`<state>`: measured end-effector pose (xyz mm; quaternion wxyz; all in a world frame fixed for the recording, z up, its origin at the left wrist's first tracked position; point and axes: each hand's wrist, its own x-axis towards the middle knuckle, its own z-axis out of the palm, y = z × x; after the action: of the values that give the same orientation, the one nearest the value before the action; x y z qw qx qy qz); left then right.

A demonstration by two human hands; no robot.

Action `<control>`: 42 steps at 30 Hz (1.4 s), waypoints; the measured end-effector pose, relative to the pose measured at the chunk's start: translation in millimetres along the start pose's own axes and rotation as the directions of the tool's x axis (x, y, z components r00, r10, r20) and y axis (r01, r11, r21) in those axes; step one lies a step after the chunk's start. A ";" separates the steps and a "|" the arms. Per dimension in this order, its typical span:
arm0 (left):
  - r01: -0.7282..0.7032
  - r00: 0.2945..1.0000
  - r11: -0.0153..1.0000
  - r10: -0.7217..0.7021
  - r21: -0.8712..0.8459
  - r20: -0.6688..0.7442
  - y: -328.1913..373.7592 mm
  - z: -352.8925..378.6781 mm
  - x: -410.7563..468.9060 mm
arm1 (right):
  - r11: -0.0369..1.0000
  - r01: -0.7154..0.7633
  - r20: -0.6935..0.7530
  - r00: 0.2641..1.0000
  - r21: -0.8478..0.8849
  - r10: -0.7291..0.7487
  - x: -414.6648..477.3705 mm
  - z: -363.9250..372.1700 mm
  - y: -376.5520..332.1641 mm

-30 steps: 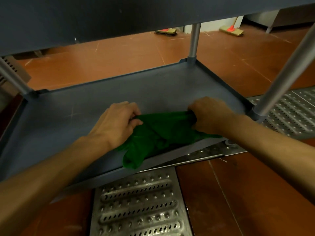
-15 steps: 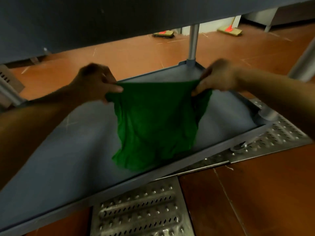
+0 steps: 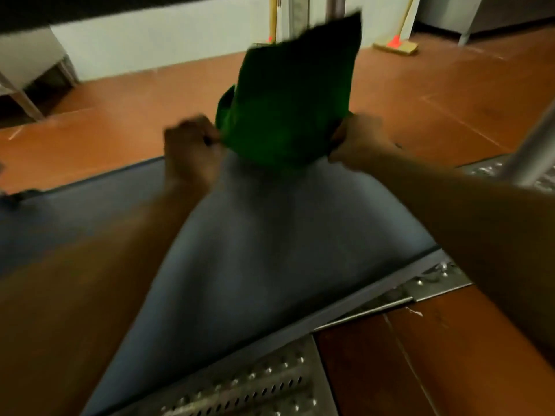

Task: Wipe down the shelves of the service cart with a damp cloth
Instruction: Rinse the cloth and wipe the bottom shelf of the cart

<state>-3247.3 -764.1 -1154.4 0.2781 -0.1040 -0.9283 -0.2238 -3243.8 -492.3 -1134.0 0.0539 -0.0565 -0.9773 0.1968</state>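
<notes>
Recorder: Cloth [image 3: 294, 94] position, head view?

Observer: Green, airborne, upper centre of frame. Its lower edge is stretched between both hands and the free part is flung upward, blurred. It is clear of the shelf [image 3: 270, 235] and touches nothing but the hands.

Recorder: Fingers?

Observer: Left hand [image 3: 192, 145], centre-left: fingers curled, pinching the cloth's left corner. Right hand [image 3: 360, 139], centre-right: fingers clamped on the right corner. Both forearms reach in from the bottom corners, over the shelf.

Recorder: Shelf condition?

Observer: Grey-blue tray with a raised lip, filling the middle of the frame, nothing lying on it. The surface is smeared by motion, so I cannot tell wet streaks from dry patches. One cart post [image 3: 528, 157] is at the right edge, and the dark underside of a higher shelf [image 3: 90, 7] runs along the top left.

Recorder: Surroundings?

Observer: Red tiled floor [image 3: 120, 109], perforated drain grate [image 3: 255, 382] at bottom centre, broom [image 3: 396, 45] against the wall, upper right.

Recorder: Progress estimate?

Observer: Judgement only: the cloth looks mid-shake or mid-refold, so no wiping contact at present. This shelf is probably in progress. The higher shelf's top is out of sight, so its status is unknown. Left to do: lay the cloth down and stroke across.
</notes>
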 end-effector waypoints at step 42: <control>-0.063 0.822 0.978 -0.061 0.197 0.566 -16.8 1.8 -114.2 | 0.952 0.298 0.252 0.929 -0.076 -0.271 -97.8 42.3 71.2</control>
<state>-3159.4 -785.8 -1226.1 -0.0019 -0.1371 -0.9869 -0.0848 -3146.3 -456.0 -1208.8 -0.0392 0.1069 -0.9841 0.1365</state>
